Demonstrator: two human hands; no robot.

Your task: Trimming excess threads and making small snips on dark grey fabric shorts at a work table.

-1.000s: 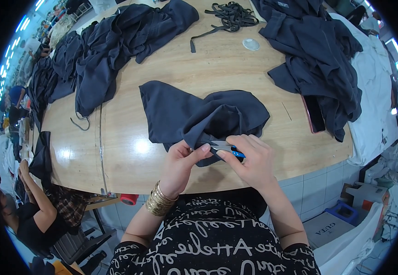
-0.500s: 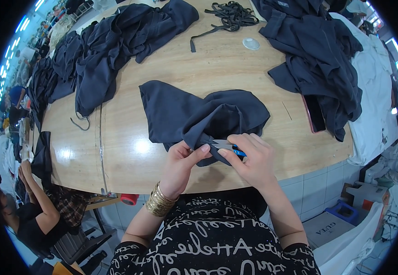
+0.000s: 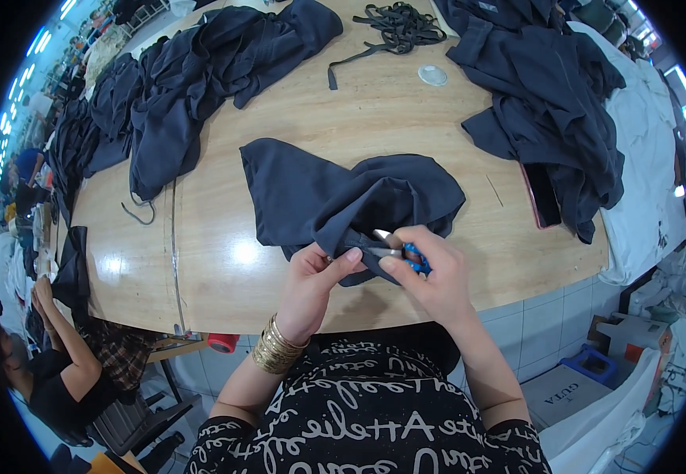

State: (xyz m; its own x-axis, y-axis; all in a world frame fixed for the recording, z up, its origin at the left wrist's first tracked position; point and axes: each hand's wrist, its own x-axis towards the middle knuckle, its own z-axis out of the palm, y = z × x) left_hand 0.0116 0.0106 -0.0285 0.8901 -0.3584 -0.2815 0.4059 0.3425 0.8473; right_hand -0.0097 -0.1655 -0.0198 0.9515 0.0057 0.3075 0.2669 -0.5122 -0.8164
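The fingers of the left hand (image 3: 311, 280) are closed on a fold of the dark garment (image 3: 335, 197), pinched between thumb and forefinger at its near edge. The fingers of the right hand (image 3: 430, 272) are closed around small blue-handled snips (image 3: 402, 253), whose metal tips are laid against the pinched fold. The garment is spread crumpled at the middle of the wooden bench (image 3: 224, 261), close to its near edge. A dark fabric pile (image 3: 177, 87) is heaped at the far left, another pile (image 3: 548, 103) at the right. Dark straps (image 3: 398, 24) and a clear round lid (image 3: 432, 75) are placed at the far side.
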